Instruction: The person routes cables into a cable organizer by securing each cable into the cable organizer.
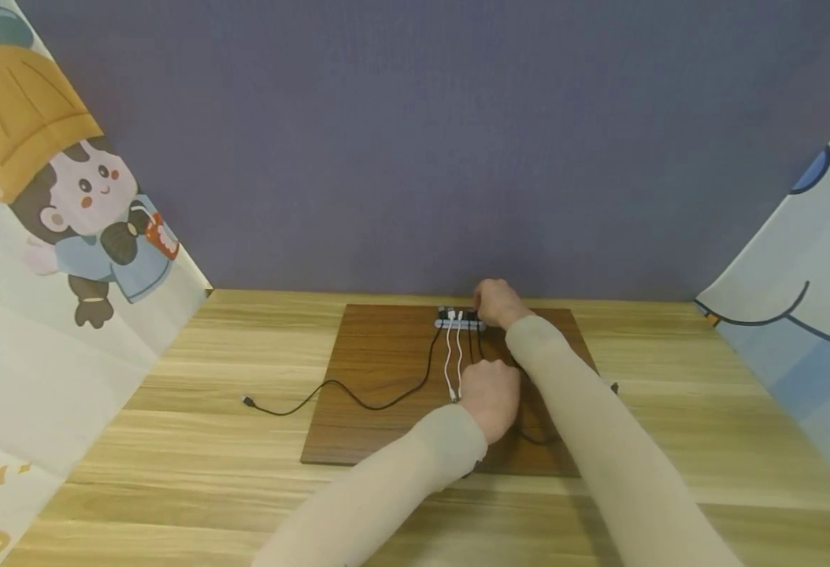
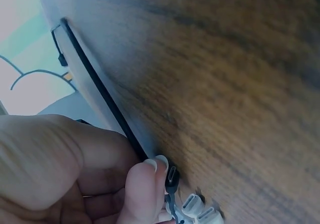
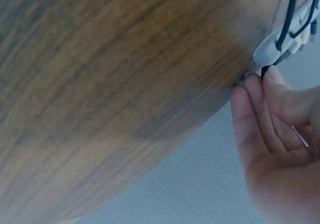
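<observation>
A pale cable holder (image 1: 450, 324) lies near the back of the dark brown board (image 1: 379, 354), with black and white cables running through its slots. At its right end my right hand (image 1: 498, 303) pinches a small black cable end (image 3: 265, 71), mostly hidden by the thumb and fingers. Closer to me, my left hand (image 1: 491, 398) holds a black cable (image 2: 107, 97) between thumb and finger. A small black plug (image 2: 172, 178) shows right at those fingertips. Beside it lie white plugs (image 2: 192, 204), the ends of two white cables (image 1: 447, 358).
One black cable (image 1: 372, 407) winds left off the board to a plug (image 1: 248, 401) on the light wooden table (image 1: 195, 457). Another black plug (image 1: 615, 387) lies right of the board. A grey panel (image 1: 415, 157) rises behind the table, with printed sheets on both sides.
</observation>
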A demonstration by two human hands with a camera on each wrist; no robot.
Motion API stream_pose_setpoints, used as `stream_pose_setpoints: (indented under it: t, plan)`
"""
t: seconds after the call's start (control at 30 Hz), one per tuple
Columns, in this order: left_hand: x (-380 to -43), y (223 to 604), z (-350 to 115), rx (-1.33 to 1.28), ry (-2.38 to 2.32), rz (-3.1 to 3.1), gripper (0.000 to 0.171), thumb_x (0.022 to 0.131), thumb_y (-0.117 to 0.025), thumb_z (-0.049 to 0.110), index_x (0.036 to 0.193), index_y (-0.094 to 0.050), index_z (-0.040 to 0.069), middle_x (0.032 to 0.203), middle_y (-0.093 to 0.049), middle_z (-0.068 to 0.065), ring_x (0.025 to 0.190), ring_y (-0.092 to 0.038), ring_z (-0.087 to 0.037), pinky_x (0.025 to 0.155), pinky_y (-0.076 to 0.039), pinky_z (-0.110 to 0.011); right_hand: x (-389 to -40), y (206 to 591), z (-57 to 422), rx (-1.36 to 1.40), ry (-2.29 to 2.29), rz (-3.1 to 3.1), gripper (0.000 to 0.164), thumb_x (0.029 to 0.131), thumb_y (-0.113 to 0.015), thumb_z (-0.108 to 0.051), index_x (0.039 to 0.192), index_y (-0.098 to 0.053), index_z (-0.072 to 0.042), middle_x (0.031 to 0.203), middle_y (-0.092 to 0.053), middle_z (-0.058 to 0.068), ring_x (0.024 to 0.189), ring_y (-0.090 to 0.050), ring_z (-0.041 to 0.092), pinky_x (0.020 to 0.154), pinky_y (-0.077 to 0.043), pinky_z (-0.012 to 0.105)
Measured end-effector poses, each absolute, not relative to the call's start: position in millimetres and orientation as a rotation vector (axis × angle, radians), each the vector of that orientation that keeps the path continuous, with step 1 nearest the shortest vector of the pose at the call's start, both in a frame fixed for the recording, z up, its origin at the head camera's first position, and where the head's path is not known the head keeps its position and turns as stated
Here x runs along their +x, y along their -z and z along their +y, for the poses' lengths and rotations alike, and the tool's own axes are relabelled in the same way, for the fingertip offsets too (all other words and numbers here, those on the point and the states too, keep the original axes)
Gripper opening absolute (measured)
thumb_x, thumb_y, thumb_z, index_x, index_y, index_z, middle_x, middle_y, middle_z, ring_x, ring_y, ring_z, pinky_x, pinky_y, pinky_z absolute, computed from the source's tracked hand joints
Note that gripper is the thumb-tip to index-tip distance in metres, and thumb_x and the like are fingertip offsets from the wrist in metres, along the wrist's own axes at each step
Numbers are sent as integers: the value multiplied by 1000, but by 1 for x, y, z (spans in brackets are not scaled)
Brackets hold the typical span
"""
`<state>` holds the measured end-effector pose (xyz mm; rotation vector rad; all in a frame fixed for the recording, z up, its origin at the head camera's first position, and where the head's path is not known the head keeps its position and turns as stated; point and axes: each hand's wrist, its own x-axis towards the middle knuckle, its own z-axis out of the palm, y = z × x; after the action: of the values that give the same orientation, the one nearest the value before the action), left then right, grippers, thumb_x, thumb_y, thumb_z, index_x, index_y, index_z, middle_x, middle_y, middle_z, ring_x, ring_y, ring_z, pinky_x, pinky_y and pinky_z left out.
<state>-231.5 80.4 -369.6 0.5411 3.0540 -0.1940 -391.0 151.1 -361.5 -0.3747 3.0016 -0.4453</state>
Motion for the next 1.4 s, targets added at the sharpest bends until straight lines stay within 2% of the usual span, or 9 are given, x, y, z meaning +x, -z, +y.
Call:
stream_pose_setpoints:
  t: [0.2, 0.5, 0.67, 0.9, 1.03, 1.17, 1.3, 1.4]
  plan:
    - [-231, 374, 82, 557, 199, 3071, 8, 94, -72, 29, 92, -78, 24, 86, -74, 5, 72, -68, -12, 54, -54, -29, -386, 363, 155, -356, 469, 3010, 25, 93, -66, 0, 118, -63, 3, 118, -64, 21, 109, -61, 38, 89, -53, 47]
    - [-234, 376, 81, 600, 163, 3082, 7, 94, -74, 29, 90, -77, 23, 85, -73, 5, 73, -68, -13, 54, -55, -31, -385, 362, 157, -361, 486, 3036, 19, 96, -68, -8, 111, -67, 3, 114, -65, 21, 106, -61, 37, 88, -53, 47]
    - [-235, 374, 75, 617, 66, 3071, 7, 94, -73, 27, 94, -77, 21, 88, -74, 3, 77, -69, -16, 57, -56, -32, -381, 363, 157, -369, 489, 3008, 23, 98, -64, -7, 118, -67, 4, 119, -66, 22, 109, -61, 37, 90, -53, 46]
    - [-231, 372, 63, 682, -106, 3026, 15, 93, -70, 21, 78, -72, 17, 74, -68, 1, 63, -64, -16, 49, -52, -33, -370, 368, 156, -400, 546, 2941, 35, 103, -53, -6, 136, -59, 5, 136, -58, 25, 130, -50, 42, 102, -48, 50]
    - [-229, 367, 56, 707, -220, 2958, 23, 91, -71, 18, 69, -65, 16, 64, -61, 2, 53, -56, -12, 44, -48, -31, -361, 365, 161, -425, 559, 2925, 39, 103, -54, -8, 140, -54, 6, 141, -55, 26, 133, -49, 43, 105, -45, 52]
    - [-230, 363, 46, 725, -305, 2953, 32, 91, -70, 15, 62, -56, 16, 56, -53, 4, 47, -46, -9, 41, -44, -28, -350, 359, 164, -458, 538, 2916, 37, 102, -57, -12, 133, -60, 7, 133, -61, 26, 122, -58, 42, 100, -49, 52]
    - [-234, 361, 34, 713, -336, 2999, 33, 89, -69, 12, 62, -51, 16, 56, -48, 4, 48, -43, -9, 42, -44, -28, -337, 355, 163, -457, 529, 2896, 24, 101, -61, -15, 115, -69, 2, 110, -69, 17, 94, -67, 30, 81, -56, 44]
    - [-238, 359, 23, 669, -348, 3027, 30, 88, -69, 11, 64, -52, 15, 59, -49, 2, 51, -45, -11, 43, -45, -30, -328, 353, 161, -423, 520, 2861, 16, 100, -63, -17, 96, -70, -3, 87, -67, 8, 71, -60, 20, 64, -51, 36]
